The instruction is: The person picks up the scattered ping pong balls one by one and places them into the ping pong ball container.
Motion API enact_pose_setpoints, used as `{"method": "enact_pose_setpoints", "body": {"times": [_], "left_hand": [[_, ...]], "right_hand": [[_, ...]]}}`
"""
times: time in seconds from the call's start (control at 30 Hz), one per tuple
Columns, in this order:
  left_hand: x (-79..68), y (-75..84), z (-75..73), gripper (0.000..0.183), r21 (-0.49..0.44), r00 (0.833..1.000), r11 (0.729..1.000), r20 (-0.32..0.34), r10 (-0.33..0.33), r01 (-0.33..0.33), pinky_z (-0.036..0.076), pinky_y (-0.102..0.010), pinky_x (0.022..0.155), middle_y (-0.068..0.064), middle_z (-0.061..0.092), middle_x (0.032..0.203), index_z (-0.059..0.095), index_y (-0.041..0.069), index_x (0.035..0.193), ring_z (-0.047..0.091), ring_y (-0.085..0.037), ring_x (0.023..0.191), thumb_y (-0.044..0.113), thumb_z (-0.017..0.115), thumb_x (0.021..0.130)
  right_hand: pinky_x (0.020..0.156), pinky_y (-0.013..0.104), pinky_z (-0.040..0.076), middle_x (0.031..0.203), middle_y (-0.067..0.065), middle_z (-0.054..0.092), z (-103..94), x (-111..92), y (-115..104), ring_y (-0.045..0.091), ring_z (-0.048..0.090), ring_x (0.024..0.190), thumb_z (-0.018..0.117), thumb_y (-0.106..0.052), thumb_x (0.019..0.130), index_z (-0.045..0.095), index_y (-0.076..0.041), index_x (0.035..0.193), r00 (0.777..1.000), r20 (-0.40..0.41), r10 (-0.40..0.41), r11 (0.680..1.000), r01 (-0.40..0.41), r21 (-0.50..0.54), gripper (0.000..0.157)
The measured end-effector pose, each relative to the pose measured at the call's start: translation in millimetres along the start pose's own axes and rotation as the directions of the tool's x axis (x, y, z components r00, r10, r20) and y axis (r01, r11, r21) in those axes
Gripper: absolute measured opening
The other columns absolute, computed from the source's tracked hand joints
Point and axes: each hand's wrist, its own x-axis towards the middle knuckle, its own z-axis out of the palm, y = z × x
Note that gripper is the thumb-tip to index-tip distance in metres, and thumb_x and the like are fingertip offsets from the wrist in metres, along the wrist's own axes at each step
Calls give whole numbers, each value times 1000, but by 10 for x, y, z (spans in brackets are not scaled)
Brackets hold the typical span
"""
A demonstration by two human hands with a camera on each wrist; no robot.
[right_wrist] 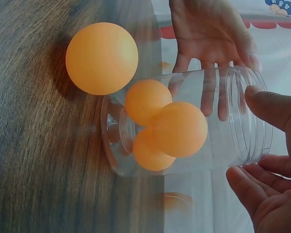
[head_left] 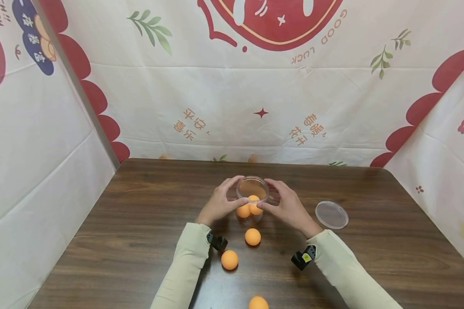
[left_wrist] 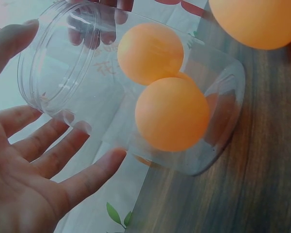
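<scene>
A clear plastic jar (head_left: 252, 187), uncovered at the top, stands on the table between both hands. Three orange balls (right_wrist: 178, 129) lie inside it near the bottom, seen through its wall in the right wrist view. My left hand (head_left: 221, 202) holds the jar's left side near the rim, thumb toward me and fingers spread along the wall. On the opposite side my right hand (head_left: 290, 207) grips the threaded neck with thumb and fingers. One loose orange ball (head_left: 253, 237) sits just in front of the jar.
Nearer to me are a second loose ball (head_left: 230, 260) and another ball (head_left: 258, 303) cut by the frame's bottom edge. A round clear lid (head_left: 331, 214) lies right of my right hand. Behind the brown wooden table (head_left: 147, 214) hangs a printed white cloth (head_left: 224, 94).
</scene>
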Motion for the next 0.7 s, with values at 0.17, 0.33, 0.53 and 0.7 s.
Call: {"method": "enact_pose_setpoints", "body": {"times": [0.17, 0.33, 0.53, 0.7], "left_hand": [[-2, 5, 2, 64, -14, 1000, 1000, 0, 1, -1, 55, -33, 86, -15, 45, 139, 41, 9, 143, 47, -35, 128, 19, 71, 86], [-5, -7, 2, 65, -7, 1000, 1000, -4, 16, -16, 55, -37, 86, -15, 46, 138, 41, 7, 142, 47, -35, 127, 19, 71, 86], [1, -23, 6, 63, -3, 1000, 1000, -9, 10, -10, 54, -42, 87, -12, 48, 136, 43, 13, 142, 48, -35, 126, 21, 71, 86], [4, -18, 5, 63, -21, 1000, 1000, 1, 5, -5, 53, -45, 88, -13, 47, 137, 43, 12, 142, 46, -36, 127, 20, 71, 87]], "right_hand": [[87, 40, 54, 122, 21, 55, 18, -2, 18, 33, 59, 112, 78, -16, 78, 46, 1, 135, 1000, -15, 3, 999, -2, 33, 68], [87, 38, 54, 123, 19, 56, 35, -7, 50, 33, 59, 112, 78, -18, 79, 46, 1, 136, 1000, -27, 7, 998, -6, 56, 68], [87, 36, 54, 123, 17, 56, 57, -7, 91, 33, 59, 113, 78, -19, 79, 47, 0, 137, 999, -39, 33, 993, -28, 116, 68], [87, 36, 54, 123, 19, 55, 87, -7, 123, 36, 58, 114, 78, -17, 79, 47, 1, 136, 997, -64, 52, 984, -40, 171, 67]]}}
